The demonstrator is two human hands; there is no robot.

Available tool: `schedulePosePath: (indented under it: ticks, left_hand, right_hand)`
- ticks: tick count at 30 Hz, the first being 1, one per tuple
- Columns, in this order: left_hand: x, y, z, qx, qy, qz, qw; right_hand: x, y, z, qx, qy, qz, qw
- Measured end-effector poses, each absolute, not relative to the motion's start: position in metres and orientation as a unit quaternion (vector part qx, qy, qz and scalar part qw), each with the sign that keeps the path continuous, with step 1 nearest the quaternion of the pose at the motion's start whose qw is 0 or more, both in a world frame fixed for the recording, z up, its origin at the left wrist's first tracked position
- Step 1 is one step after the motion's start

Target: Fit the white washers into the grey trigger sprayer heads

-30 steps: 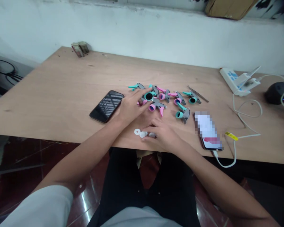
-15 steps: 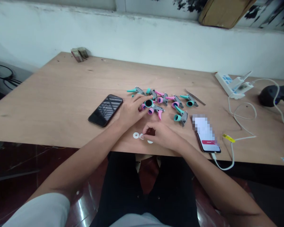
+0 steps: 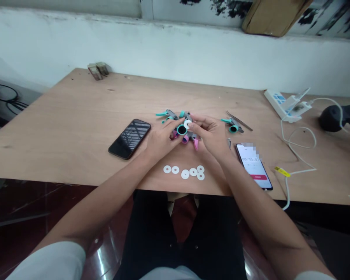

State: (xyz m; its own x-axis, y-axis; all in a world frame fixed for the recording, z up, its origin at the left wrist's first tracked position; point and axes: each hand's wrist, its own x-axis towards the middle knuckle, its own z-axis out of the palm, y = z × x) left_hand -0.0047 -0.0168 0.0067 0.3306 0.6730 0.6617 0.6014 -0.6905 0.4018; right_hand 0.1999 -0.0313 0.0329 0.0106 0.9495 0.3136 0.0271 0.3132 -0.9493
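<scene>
My left hand (image 3: 160, 140) rests on the table and its fingers steady a grey spray-trigger head with a teal ring (image 3: 182, 129). My right hand (image 3: 211, 134) pinches a small white washer (image 3: 187, 124) right at that teal ring. More trigger heads in grey, teal and pink (image 3: 169, 114) lie in a cluster behind and under the hands. Several white washers (image 3: 185, 174) lie in a row near the table's front edge.
A dark phone (image 3: 130, 138) lies left of my left hand. A lit phone (image 3: 254, 166) with a white cable lies at the right. Tweezers (image 3: 240, 121), one more trigger head (image 3: 232, 126), a power strip (image 3: 283, 104) and a black device (image 3: 335, 118) sit further right.
My right hand has lifted from the washers near the front edge and moved up to the teal ring with one washer. The row of washers now shows. The left hand has stayed put.
</scene>
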Motion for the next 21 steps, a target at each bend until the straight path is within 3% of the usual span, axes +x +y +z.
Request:
schedulePosePath:
  ticks: [8,11,15,21]
  left_hand:
    - [-0.005,-0.018,0.007,0.822,0.384,0.416,0.053]
    - [-0.005,-0.018,0.007,0.825,0.382,0.414,0.05]
    - [-0.006,-0.018,0.007,0.827,0.377,0.414,0.049]
    - [-0.007,-0.018,0.006,0.824,0.38,0.417,0.043]
  right_hand:
    - [0.196,-0.035,0.012,-0.408,-0.586,0.37,0.595]
    - [0.198,-0.036,0.009,-0.38,-0.648,0.248,0.612]
    - [0.203,-0.036,0.005,-0.326,-0.755,0.081,0.562]
    - [0.206,-0.036,0.0,-0.324,-0.787,-0.013,0.524]
